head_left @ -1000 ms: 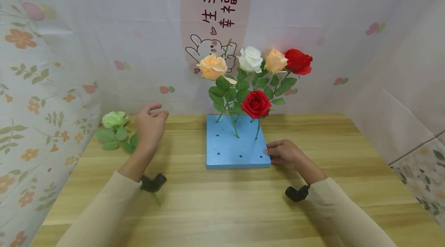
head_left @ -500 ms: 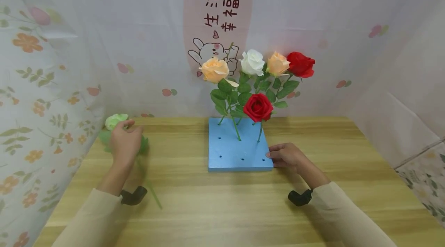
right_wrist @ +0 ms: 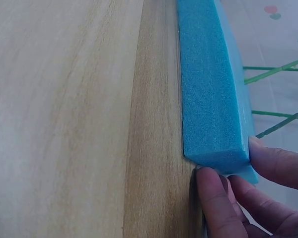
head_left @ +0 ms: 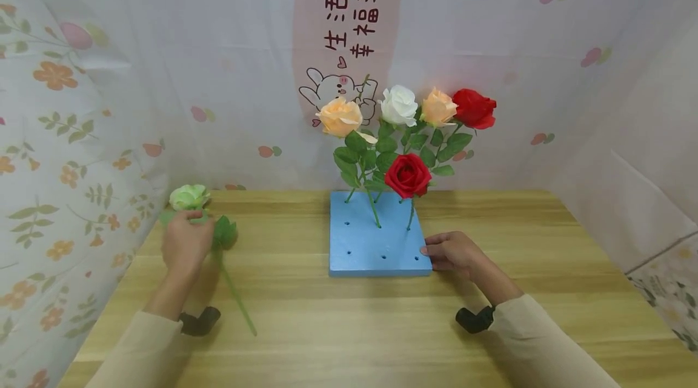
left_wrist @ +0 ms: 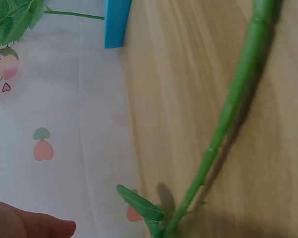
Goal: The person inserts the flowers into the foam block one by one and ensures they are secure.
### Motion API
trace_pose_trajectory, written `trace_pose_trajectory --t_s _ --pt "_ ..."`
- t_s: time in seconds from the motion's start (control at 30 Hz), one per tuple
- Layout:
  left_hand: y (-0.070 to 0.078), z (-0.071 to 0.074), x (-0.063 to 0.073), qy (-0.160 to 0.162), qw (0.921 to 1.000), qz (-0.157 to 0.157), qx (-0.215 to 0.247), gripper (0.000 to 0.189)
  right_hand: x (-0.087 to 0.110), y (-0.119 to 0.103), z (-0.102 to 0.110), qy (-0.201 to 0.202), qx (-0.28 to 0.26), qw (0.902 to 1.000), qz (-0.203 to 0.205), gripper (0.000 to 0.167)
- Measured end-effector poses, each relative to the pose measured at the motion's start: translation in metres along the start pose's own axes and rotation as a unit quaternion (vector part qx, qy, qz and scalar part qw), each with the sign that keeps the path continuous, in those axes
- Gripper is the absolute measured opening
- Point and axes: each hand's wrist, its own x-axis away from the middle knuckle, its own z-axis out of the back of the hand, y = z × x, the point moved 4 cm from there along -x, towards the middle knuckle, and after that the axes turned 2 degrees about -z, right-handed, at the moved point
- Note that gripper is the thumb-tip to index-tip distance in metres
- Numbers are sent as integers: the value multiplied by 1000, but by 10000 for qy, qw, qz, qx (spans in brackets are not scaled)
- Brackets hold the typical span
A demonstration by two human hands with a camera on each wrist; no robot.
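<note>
A light green artificial rose (head_left: 189,197) lies at the table's left side, its stem (head_left: 237,297) slanting toward the front. Over its leaves is my left hand (head_left: 187,244), which covers part of the flower. In the left wrist view the thumb (left_wrist: 37,225) is extended, apart from the green stem (left_wrist: 223,116). My right hand (head_left: 455,253) holds the right edge of a blue foam block (head_left: 364,265) near its front corner. Its thumb (right_wrist: 278,161) lies on the top edge, other fingers (right_wrist: 216,198) against the side. Several roses stand in the block's holes.
At the front of the group is a red rose (head_left: 408,176). Behind it are a white rose (head_left: 399,105), two peach ones and another red rose (head_left: 474,109). Unfilled holes show along the block's front. Printed cloth (head_left: 229,73) hangs behind the wooden table (head_left: 327,333).
My left hand has moved left and down onto the green rose, and more of the stem now shows. The right hand keeps its hold on the block. The head view has shifted slightly.
</note>
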Motion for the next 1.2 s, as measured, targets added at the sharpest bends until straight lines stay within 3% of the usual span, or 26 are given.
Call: trace_pose_trajectory --t_s 0.4,0.77,1.2 --pt "-16 -11 -2 -518 9975 269 -409 51 4 2 3 93 -59 9999 -24 54" --pt "-29 -6 -4 -468 9956 497 -636 56 5 3 0 22 -162 9999 41 53" --pt "-40 -9 -8 -687 9935 609 -675 59 2 4 -1 114 -85 9999 37 53"
